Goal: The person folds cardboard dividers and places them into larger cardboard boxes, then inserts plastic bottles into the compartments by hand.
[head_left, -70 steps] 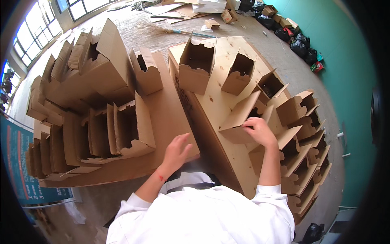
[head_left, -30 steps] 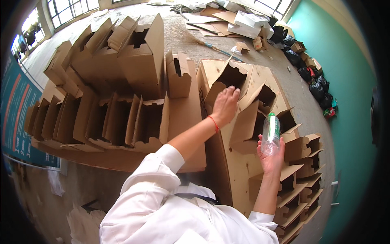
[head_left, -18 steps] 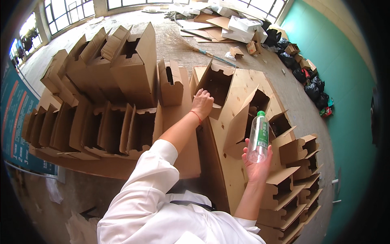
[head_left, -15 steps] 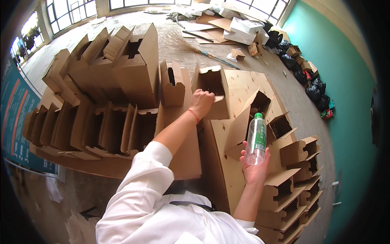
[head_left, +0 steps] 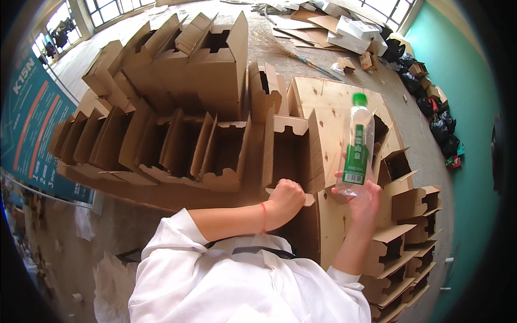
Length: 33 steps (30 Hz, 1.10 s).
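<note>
My left hand [head_left: 287, 200] is closed on the near edge of an open cardboard box [head_left: 291, 153]. The box's opening faces up toward me, and its flaps stand up at the sides. It sits at the right end of a row of similar boxes [head_left: 225, 148], by the plywood surface. In my right hand [head_left: 366, 199] I hold a clear plastic bottle [head_left: 357, 145] upright by its lower part. The bottle has a green cap and a green label; no liquid is visible in it. It is held above the plywood top [head_left: 328, 118], partly covering the boxes behind.
Taller open boxes [head_left: 215, 64] stand behind the left row. More boxes [head_left: 404, 202] line the right edge of the plywood. Across the floor are a broom [head_left: 291, 53], flattened cardboard [head_left: 318, 37] and black bags [head_left: 439, 126] along the green wall. A banner [head_left: 40, 129] stands left.
My left hand has brought the box nearer to me, to the end of the row, with its opening turned up. The bottle has risen in view. The view has shifted too.
</note>
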Tool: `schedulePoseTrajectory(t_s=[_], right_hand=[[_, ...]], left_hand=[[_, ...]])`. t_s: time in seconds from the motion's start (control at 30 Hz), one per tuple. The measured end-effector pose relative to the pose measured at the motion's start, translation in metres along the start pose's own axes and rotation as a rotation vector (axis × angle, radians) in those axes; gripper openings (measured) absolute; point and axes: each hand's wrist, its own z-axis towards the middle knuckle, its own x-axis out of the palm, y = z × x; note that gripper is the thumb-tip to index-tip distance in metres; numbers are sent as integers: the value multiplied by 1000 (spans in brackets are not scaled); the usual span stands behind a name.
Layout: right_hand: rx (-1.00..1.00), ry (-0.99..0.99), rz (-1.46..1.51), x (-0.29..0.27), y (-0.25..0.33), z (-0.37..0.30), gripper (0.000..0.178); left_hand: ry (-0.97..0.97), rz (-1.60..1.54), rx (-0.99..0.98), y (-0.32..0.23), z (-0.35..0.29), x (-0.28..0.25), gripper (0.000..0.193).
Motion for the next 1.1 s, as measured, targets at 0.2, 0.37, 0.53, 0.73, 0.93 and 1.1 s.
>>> schedulePoseTrajectory(t_s=[0.2, 0.37, 0.53, 0.73, 0.93, 1.1], right_hand=[[-182, 264, -1454, 33, 31, 23, 70], [12, 439, -2023, 108, -19, 38, 67], [135, 481, -2116, 85, -108, 84, 71], [-125, 434, -1656, 68, -107, 69, 64], [-478, -376, -1402, 42, -74, 23, 55], [75, -245, -816, -8, -88, 8, 65]], left_hand=[[-275, -225, -89, 11, -24, 6, 33], [-445, -199, -96, 1, -33, 26, 29], [-411, -114, -135, 3, -37, 23, 18], [-327, -185, -143, 8, -50, 19, 18], [-493, -319, -205, 21, -56, 25, 22], [-558, -373, -98, 25, -55, 29, 22]])
